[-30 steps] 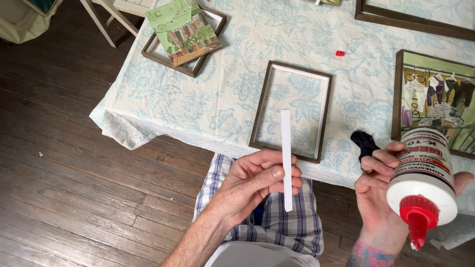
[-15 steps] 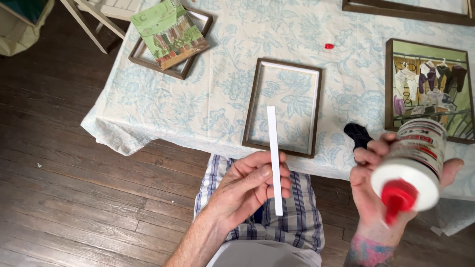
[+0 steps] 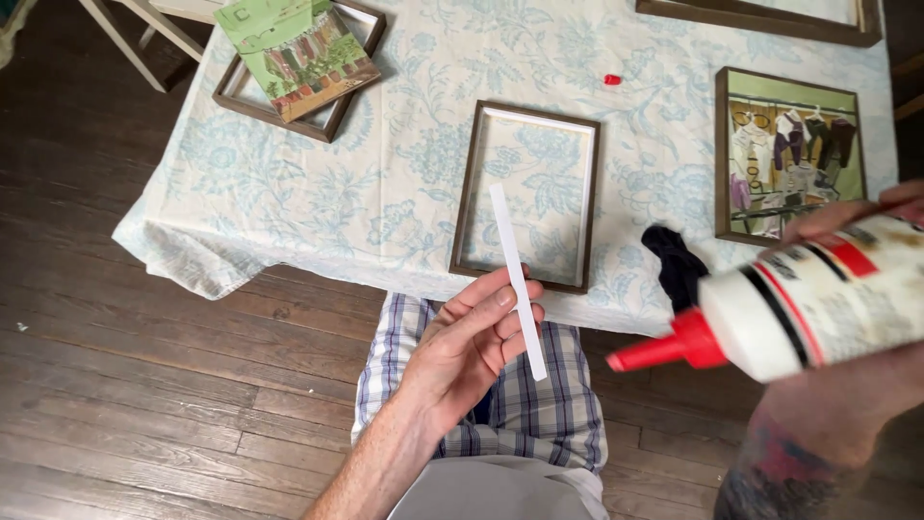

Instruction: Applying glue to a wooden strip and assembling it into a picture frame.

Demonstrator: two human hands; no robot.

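Note:
My left hand (image 3: 472,337) pinches a thin white strip (image 3: 515,274), held upright over my lap in front of the table edge. My right hand (image 3: 847,385) grips a white glue bottle (image 3: 818,299) with a red nozzle (image 3: 659,351); the nozzle points left toward the strip, a short gap from it. Just behind the strip an empty dark wooden frame (image 3: 589,202) lies flat on the tablecloth.
The blue floral tablecloth (image 3: 318,193) also carries a framed picture of hanging clothes (image 3: 789,154) at right, a green picture on a frame (image 3: 294,53) at back left, a small red cap (image 3: 612,79) and a black cloth (image 3: 674,265). Wood floor lies to the left.
The glue bottle has swung from nozzle-down to lying sideways, nozzle pointing left toward the strip. My left hand still holds the strip, tilted slightly.

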